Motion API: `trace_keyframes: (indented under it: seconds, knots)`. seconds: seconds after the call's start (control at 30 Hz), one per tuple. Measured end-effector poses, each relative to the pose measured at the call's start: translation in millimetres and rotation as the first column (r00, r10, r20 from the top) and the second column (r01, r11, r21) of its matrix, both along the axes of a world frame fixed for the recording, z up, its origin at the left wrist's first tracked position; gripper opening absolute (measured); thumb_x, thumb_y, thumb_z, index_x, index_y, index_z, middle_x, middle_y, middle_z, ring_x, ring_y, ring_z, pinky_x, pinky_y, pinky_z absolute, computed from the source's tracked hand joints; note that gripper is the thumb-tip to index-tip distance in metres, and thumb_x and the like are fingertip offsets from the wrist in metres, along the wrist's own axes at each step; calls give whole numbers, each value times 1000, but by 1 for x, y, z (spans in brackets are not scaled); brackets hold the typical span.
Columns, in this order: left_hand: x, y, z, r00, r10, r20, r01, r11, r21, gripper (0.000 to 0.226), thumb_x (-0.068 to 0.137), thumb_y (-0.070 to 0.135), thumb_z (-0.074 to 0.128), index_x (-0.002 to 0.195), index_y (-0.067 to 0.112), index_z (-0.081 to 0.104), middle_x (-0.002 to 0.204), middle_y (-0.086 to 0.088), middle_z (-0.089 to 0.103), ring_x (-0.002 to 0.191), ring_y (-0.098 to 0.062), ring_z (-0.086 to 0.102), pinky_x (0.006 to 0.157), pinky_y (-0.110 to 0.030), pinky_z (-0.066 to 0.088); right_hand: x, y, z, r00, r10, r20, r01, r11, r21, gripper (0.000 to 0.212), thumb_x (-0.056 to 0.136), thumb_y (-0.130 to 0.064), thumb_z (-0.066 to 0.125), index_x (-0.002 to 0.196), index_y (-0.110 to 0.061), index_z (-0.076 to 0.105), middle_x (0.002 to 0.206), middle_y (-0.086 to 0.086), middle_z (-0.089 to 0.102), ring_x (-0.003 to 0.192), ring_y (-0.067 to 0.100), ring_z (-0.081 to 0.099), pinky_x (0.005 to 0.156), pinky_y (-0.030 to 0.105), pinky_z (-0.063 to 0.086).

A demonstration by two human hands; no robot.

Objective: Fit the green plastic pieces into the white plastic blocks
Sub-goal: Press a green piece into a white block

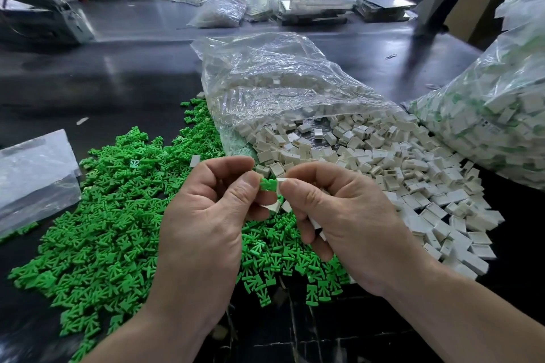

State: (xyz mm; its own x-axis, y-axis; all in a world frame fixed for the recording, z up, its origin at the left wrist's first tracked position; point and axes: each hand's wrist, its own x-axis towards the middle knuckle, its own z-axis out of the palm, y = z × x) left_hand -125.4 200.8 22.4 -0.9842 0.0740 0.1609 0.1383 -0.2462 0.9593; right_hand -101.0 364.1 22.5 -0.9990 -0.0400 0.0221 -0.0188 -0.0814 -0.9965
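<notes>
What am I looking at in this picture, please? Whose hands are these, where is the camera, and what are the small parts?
There is no machine here. These are a person's two bare hands, filmed by a camera worn on the head, which looks forward and down. The left hand pinches one green piece. The right hand pinches a white block, which is held against the green piece. On the dark table, a heap of green pieces lies at left. White blocks lie at right, spilling from a clear bag. A second bag at far right holds white parts with green showing.
</notes>
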Motion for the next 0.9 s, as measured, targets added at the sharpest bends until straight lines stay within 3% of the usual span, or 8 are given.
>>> trace_keyframes:
  seconds: [0.27,0.53,0.7,0.9]
  knots:
    - [3,3,0,998,-47,31,47,999,7,15,79,30,71,94,25,72,72,-3,69,67,-17,67,57,-22,52,1,-2,4,1000,5,23,-4,1000,-27,11,83,-37,73,89,-27,75,66,0,58,53,16,54,38,22,37]
    - [5,1,9,881,-443,167,403,886,230,30,91,25,56,113,12,71,74,-7,64,58,-14,58,48,-23,49,3,-1,12,989,98,111,-79,983,-167,13,87,-32,67,78,-24,72,67,1,57,48,13,51,36,19,34]
    - [7,3,12,854,-491,169,424,847,321,32,84,22,61,112,10,72,72,-8,65,58,-15,63,51,-23,53,3,2,16,972,170,164,-127,962,-243,18,85,-34,66,73,-21,68,66,3,55,44,11,48,34,17,32]
    - [4,2,12,831,-518,202,434,832,345,31,84,22,61,110,9,72,70,-9,64,55,-16,62,48,-24,53,2,4,18,961,210,177,-170,961,-220,22,87,-35,65,72,-19,65,64,2,53,44,10,47,34,17,31]
